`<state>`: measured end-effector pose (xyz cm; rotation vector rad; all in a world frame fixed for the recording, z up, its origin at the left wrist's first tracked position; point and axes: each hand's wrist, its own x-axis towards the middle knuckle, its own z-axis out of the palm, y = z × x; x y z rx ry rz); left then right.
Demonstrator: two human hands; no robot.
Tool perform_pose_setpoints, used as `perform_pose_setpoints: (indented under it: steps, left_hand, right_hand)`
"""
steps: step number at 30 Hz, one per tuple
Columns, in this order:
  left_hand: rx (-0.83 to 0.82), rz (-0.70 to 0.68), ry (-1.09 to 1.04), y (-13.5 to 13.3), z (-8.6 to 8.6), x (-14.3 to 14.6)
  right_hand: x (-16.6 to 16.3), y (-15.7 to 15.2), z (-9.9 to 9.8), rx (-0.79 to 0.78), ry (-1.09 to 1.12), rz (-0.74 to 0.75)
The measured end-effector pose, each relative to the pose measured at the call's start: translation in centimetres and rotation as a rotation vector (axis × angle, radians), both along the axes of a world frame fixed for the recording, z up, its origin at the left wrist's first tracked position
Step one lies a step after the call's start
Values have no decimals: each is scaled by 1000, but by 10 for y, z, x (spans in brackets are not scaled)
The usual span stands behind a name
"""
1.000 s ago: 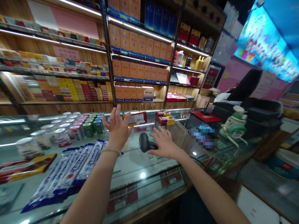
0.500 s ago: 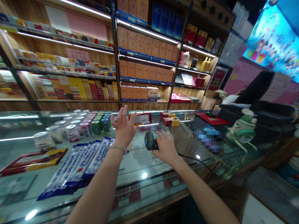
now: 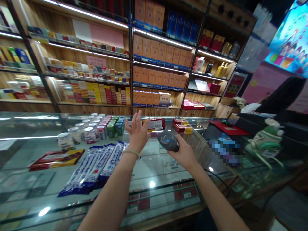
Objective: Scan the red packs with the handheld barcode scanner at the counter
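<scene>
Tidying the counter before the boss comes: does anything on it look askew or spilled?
Nothing spilled. The blue packs lie fanned, unevenly overlapping, on the glass counter. The jars stand upright. The right hand holds the scanner; the left hand is open.

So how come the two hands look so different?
The right hand is curled round a dark barcode scanner, lifted above the glass counter; the left hand holds nothing. The left hand's fingers are spread and point up, palm open, while the right hand's are wrapped shut. The left wrist wears a thin bracelet; the right wrist is bare. Both reach forward over the counter.
</scene>
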<state>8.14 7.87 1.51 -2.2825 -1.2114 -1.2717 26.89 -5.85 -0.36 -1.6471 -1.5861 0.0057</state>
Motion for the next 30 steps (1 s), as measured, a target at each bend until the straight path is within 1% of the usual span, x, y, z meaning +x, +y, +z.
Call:
perform_pose_setpoints:
  steps: [6, 14, 19, 25, 30]
  left_hand:
    - [6, -14, -12, 0, -1, -1]
    - [18, 43, 34, -1, 0, -1]
    - [26, 81, 43, 0, -1, 0]
    - [20, 115, 26, 0, -1, -1]
    - [-1, 104, 29, -3, 1, -1]
  right_hand:
    - [-4, 2, -3, -31, -60, -68]
    - [0, 6, -1, 83, -139, -78]
    - [5, 12, -3, 28, -261, -102]
    - [10, 33, -18, 69, -445, -37]
    - [12, 50, -33, 15, -587, -15]
